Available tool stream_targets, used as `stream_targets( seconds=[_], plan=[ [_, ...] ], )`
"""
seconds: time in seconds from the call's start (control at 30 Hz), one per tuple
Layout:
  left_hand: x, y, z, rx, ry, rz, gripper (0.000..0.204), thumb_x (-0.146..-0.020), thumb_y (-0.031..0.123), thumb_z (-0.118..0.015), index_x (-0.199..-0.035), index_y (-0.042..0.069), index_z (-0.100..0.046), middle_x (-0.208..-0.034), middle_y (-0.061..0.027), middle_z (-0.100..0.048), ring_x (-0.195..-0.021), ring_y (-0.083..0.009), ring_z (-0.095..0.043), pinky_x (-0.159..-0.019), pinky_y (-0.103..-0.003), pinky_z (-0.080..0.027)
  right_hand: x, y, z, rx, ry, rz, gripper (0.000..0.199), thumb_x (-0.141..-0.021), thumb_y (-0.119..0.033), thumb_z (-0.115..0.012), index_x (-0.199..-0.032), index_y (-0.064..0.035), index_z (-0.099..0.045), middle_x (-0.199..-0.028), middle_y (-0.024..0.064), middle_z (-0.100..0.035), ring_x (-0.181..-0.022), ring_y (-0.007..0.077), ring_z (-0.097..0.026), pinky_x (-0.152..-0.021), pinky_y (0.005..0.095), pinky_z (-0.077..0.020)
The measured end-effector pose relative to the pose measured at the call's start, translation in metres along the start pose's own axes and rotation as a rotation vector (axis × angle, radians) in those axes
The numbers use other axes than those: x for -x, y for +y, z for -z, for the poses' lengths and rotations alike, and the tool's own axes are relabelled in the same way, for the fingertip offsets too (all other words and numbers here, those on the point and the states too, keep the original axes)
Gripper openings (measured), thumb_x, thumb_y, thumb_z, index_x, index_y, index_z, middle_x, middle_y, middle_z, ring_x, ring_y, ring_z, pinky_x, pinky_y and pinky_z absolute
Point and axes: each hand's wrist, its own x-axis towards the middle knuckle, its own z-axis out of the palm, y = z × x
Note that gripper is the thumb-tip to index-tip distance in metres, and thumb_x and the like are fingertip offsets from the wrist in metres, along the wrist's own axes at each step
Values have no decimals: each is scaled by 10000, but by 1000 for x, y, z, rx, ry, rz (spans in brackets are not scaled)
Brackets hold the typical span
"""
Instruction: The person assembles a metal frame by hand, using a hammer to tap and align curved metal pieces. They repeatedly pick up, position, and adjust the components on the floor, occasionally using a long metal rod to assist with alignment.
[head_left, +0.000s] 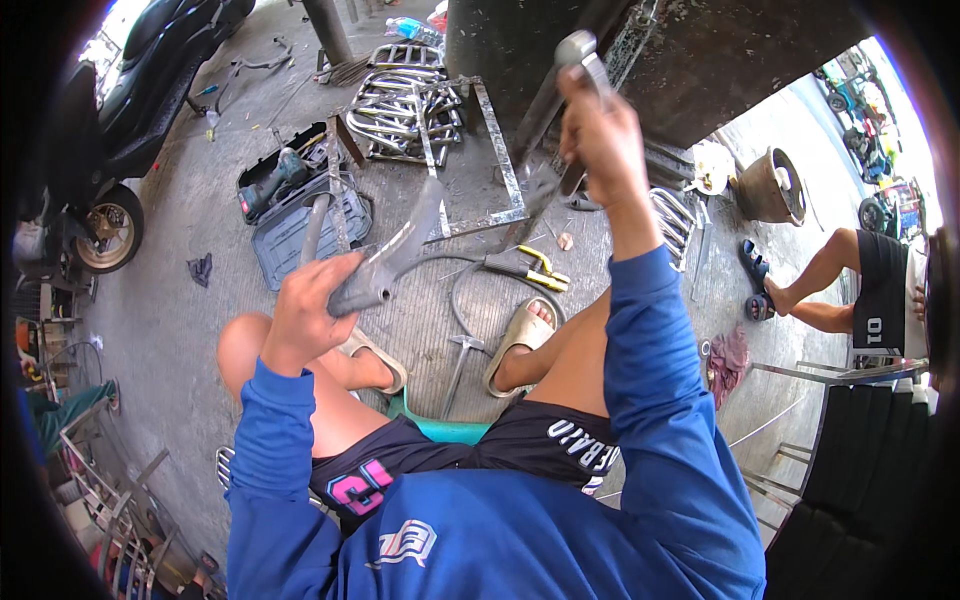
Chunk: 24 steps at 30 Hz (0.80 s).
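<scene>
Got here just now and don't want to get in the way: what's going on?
A person in a blue top holds a grey metal tube piece in the left hand. The right hand grips what looks like a hammer, raised clear of the tube piece. On the ground ahead lie a yellow and black clamp with a cable and, between the feet, a thin hammer-like tool. Farther off is a pile of shiny bent tubes.

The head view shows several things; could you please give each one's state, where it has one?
Hammer, raised, right hand closed around it.
Curved grey tube, held, left hand closed around it.
Tool case, open.
Electrode clamp, lying on the floor, open or shut unclear.
Small hammer, lying on the floor.
</scene>
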Motion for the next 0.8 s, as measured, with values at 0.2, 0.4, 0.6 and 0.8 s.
stream_targets(
  seconds=[0.2,0.4,0.6,0.8],
  plan=[
    [-1,7,19,-316,8,-102,712,-506,92,-780,-1210,62,-676,-928,-109,-633,-837,-325,-632,-739,-432,-514,-7,-8,23,-930,-60,194,598,-1003,-696,-468,-841,-121,-494,-621,-19,-357,-604,173,-424,-783,346,-460],
    [-24,6,39,-660,71,-361,533,-639,128,-713,-1171,95,-695,-828,-62,-559,-779,-259,-602,-739,-405,-496,-18,20,20,-1093,-122,129,571,-1021,-505,-491,-589,-213,-257,-503,-45,-173,-449,121,-174,-508,320,-244],
    [-33,-10,36,-751,161,-422,361,-791,123,-657,-1149,119,-703,-754,-23,-506,-703,-209,-558,-685,-368,-465,-3,1,21,-1039,-160,255,574,-1034,-483,-464,-591,-200,-234,-494,-37,-180,-451,121,-171,-504,321,-248],
    [-39,-16,17,-628,47,-330,464,-726,145,-669,-1190,118,-680,-770,-29,-498,-708,-209,-561,-660,-361,-441,12,9,-6,-868,-139,434,490,-1035,-361,-439,-618,-162,-274,-499,-16,-209,-456,130,-205,-500,339,-273]
  ],
)
